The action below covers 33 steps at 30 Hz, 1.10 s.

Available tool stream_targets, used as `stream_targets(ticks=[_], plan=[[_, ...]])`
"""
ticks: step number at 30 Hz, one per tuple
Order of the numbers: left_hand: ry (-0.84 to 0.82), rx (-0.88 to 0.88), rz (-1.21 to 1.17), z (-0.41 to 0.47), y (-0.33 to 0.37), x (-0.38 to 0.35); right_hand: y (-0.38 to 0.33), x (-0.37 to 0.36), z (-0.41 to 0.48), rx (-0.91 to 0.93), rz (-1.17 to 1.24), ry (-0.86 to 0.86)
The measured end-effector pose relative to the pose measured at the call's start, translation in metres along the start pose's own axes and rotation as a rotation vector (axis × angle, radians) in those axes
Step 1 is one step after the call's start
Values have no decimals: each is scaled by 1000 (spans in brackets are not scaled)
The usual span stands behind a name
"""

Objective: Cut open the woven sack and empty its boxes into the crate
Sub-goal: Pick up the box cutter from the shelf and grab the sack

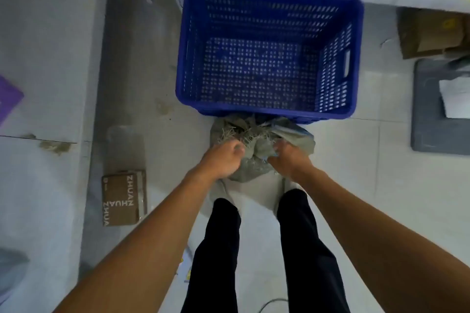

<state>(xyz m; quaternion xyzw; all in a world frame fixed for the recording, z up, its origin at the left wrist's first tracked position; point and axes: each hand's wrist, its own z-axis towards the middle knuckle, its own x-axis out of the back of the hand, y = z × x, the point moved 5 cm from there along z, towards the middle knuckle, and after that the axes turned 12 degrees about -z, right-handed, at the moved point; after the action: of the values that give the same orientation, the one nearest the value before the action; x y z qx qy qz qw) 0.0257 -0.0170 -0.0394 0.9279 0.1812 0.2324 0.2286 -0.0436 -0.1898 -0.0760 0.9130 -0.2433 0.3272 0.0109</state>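
- Standing over the woven sack point(256, 152), a person bends both bare arms down to its bunched top, just on the near side of the blue crate point(188, 58).
- The sack is grey and crumpled. It sits on the pale floor with its far edge touching the crate's near wall, or tucked just under it; the blur leaves that unclear.
- The left hand point(223, 160) is clenched on a fistful of sack cloth at the gather's left side, with its knuckles towards the crate.
- The right hand point(290, 157) grips the folds at the gather's right side, its fingers curled into the fabric and partly hidden by it.
- Frayed strands point(236, 133) stick out of the sack top between the left hand and the crate.
- The crate stands upright with its mouth open to the camera, and its perforated floor and slotted walls are in full view.
- Two legs in dark trousers point(218, 249) stand on the near side of the sack, further from the crate than the hands.
- A brown cardboard box point(123, 198) printed "ZHUAN" lies well to the left of the crate, nearer the camera.
- A flattened piece of cardboard point(427, 32) lies to the right of the crate, with a grey mat point(427, 114) just nearer the camera than it.
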Motion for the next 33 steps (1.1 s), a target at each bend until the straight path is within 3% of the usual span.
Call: stream_targets(ticks=[4,9,17,24,33], plan=[[-42,-6,74,57,-21,-41,11,-33,52,-38,102,39],[100,-52,111,111,-42,-69,24,-72,101,-61,267,10],[188,-23,44,144,-56,-83,36,-82,131,-55,267,13],[103,-18,79,136,-18,-51,32,-34,113,-62,169,-5],[51,-36,254,128,71,48,11,87,99,-85,164,66]])
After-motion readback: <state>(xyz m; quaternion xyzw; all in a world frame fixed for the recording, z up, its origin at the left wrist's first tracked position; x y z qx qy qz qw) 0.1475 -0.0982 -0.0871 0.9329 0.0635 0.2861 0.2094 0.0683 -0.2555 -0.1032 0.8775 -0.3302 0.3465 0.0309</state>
